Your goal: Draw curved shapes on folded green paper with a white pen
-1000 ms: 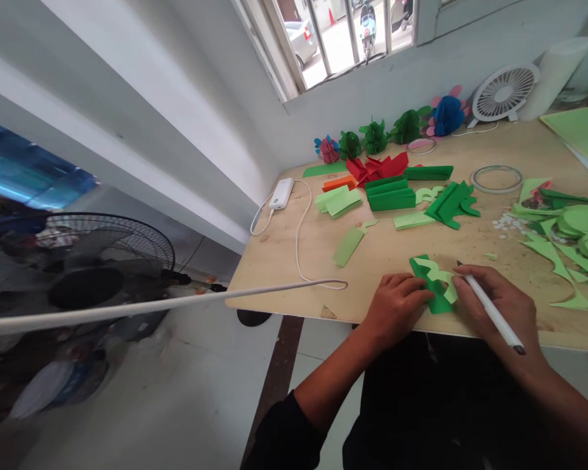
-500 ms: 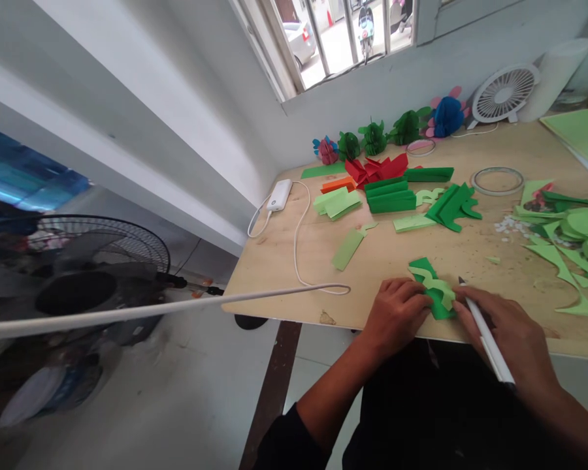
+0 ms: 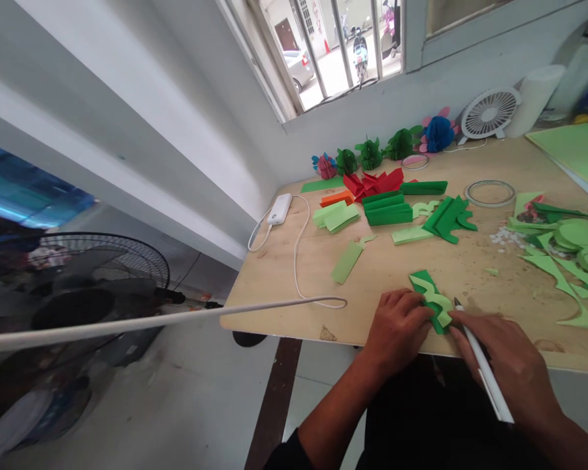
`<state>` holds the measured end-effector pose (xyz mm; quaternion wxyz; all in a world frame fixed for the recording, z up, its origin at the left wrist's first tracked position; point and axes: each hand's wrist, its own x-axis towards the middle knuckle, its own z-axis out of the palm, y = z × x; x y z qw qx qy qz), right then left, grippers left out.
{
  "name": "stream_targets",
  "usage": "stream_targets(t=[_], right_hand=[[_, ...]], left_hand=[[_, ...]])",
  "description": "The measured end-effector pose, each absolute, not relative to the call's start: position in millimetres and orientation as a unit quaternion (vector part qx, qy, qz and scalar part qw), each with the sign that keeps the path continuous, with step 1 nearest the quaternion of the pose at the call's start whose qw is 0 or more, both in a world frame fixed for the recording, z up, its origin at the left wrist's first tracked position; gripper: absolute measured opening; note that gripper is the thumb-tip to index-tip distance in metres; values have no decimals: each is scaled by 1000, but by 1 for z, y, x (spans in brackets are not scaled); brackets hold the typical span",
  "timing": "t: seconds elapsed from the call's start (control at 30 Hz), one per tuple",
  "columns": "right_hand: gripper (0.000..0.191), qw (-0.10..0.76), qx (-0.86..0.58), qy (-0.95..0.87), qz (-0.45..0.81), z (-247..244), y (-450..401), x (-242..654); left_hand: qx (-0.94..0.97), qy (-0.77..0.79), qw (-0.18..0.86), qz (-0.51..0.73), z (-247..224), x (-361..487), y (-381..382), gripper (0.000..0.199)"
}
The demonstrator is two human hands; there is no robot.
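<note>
A light green wavy paper piece (image 3: 437,301) lies on a dark green paper strip (image 3: 418,277) near the table's front edge. My left hand (image 3: 399,326) presses on the left side of these papers with its fingers bent. At their right side, the fingertips of my right hand (image 3: 504,352) touch the lower end. A white pen (image 3: 485,374) is held in that hand, its dark tip pointing up and left above the papers.
Folded green papers (image 3: 387,209), red papers (image 3: 379,185) and cut dark green shapes (image 3: 451,219) lie further back. Light green scraps (image 3: 581,241) are at the right. A white cable (image 3: 176,318) crosses the left edge; a small white fan (image 3: 490,112) stands behind.
The view has shifted, so the table sits lower. The light green wavy piece has turned to lie more along the dark green strip. Both hands stay at the papers.
</note>
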<state>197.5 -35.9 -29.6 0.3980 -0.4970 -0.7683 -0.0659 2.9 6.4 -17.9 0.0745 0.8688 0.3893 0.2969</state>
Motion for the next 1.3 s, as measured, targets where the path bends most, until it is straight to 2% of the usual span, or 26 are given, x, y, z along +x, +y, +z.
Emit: stream_targets(t=[0.43, 0.77, 1.0, 1.2, 1.3], right_hand=[[40, 373, -509, -770, -92, -29, -35, 208], [41, 313, -520, -791, -77, -35, -24, 205], [43, 295, -530, -791, -78, -38, -23, 206], [42, 295, -535, -789, -68, -39, -23, 209], [42, 297, -534, -789, -61, -38, -23, 209]], left_hand=[[868, 395, 79, 292, -18, 2, 6, 14], [873, 399, 78, 269, -16, 1, 7, 13], [876, 409, 82, 241, -13, 1, 6, 14], [866, 400, 71, 291, -14, 0, 6, 17], [869, 403, 77, 276, -14, 0, 6, 17]])
